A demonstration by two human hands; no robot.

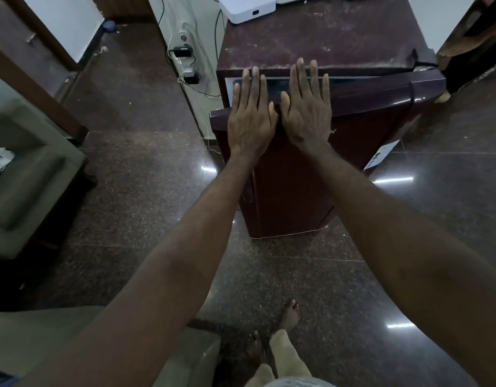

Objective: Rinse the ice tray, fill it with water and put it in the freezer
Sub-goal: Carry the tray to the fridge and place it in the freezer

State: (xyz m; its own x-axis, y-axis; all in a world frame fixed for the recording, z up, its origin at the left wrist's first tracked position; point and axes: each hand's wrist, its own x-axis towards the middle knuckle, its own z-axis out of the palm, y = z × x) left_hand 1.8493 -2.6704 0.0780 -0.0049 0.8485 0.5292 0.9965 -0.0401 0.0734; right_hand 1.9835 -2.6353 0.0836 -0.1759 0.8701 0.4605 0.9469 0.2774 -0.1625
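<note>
My left hand [251,121] and right hand [306,113] are lying flat, released, over the fridge door [297,191]. A power strip [182,62] is lying left of it.

The small maroon fridge [325,37] stands upright in the middle of the scene, its top dusty and scuffed. Its door [285,191] is slightly ajar, gapped at the left, hinged right.

The dark polished floor [146,169] under my bare feet [290,317] carries the maroon fridge [297,191] and a grey-green armchair [26,177].
</note>
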